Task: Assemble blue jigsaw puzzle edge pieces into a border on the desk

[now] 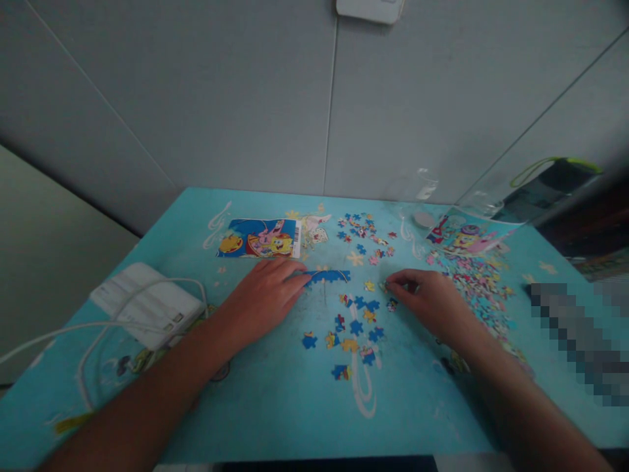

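A strip of joined blue jigsaw pieces (331, 276) lies near the middle of the table. My left hand (268, 288) rests at its left end, fingers stretched out and partly covering it. My right hand (417, 288) is closed in a pinch on a small puzzle piece (384, 286), mostly hidden by the fingertips. Just left of that pinch lies a yellow piece (369, 286), and a dark piece (392, 305) is below it. Several loose blue and yellow pieces (356, 327) are spread on the table between my forearms.
A cartoon picture card (260, 238) lies at the back left; more pieces (361, 228) are behind the strip. At right are a large pile of pieces (484, 288) and a picture bag (466, 233). A white box (147, 301) with cables stands left. The table (275, 406) meets a grey wall.
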Motion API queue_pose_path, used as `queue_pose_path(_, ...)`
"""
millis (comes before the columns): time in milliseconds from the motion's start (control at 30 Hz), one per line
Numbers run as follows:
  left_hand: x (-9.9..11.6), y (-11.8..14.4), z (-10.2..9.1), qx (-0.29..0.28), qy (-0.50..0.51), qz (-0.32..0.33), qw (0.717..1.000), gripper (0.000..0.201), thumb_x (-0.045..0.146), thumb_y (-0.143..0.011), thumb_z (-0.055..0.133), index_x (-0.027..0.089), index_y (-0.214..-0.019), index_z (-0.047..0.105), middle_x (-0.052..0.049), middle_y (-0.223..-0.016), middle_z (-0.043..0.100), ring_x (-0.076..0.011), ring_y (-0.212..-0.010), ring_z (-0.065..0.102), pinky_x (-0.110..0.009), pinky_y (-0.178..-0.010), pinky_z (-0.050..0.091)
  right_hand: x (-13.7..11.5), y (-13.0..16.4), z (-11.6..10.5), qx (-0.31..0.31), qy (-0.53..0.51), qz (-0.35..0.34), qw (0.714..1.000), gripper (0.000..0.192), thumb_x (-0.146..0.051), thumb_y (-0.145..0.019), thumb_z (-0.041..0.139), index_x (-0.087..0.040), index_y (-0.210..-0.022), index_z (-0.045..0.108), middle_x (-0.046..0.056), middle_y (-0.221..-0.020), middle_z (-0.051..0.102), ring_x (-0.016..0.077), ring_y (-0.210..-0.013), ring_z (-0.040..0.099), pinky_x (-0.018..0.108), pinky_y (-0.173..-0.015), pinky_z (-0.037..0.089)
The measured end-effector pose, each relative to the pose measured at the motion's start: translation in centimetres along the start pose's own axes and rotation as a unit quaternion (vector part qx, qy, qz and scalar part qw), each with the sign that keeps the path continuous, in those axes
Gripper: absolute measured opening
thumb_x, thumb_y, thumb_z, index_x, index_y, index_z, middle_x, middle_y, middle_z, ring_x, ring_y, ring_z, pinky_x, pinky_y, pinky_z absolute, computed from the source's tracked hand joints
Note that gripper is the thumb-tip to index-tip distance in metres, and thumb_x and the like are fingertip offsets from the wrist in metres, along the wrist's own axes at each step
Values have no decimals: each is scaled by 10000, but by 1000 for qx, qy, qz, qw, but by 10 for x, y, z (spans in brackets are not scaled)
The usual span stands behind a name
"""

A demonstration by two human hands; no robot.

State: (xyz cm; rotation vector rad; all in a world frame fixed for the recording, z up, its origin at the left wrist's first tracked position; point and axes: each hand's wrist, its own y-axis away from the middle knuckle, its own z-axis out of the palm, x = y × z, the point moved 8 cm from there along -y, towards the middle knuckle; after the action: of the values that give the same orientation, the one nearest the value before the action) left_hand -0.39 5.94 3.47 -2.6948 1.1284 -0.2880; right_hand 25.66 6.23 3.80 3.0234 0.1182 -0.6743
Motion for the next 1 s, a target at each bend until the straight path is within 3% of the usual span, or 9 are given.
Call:
queue_pose_path(367, -1, 1, 2, 1, -3, 0, 1000, 297, 222, -976, 515, 199, -1245, 637, -97, -1211, 618, -268, -1138, 549, -479, -978, 461, 19, -3, -16, 10, 15, 14, 1000, 196, -303, -860, 593, -237, -940, 759, 15, -807, 733, 177, -687, 651, 289, -643, 451)
queue_pose_path(767, -2, 2, 4, -2, -7, 2, 1000, 293, 222, -986, 492, 202, -1239, 636, -95, -1207, 617, -266, -1115, 549, -479, -951, 476, 14, 3, 5, -115, -37, -14, 993, 186, -354, -858, 615, -237, -884, 758, 20, -779, 734, 180, -679, 657, 289, -642, 467)
queue_pose_path(1000, -1, 3, 4, -17, -2, -3, 1000, 308, 210, -988, 484, 203, -1267, 613, -96, -1219, 613, -257, -1117, 550, -480, -964, 475, 12, 3, 8, -122, -53, -23, 991, 153, -352, -833, 652, -248, -859, 761, 17, -766, 736, 193, -690, 672, 295, -636, 483)
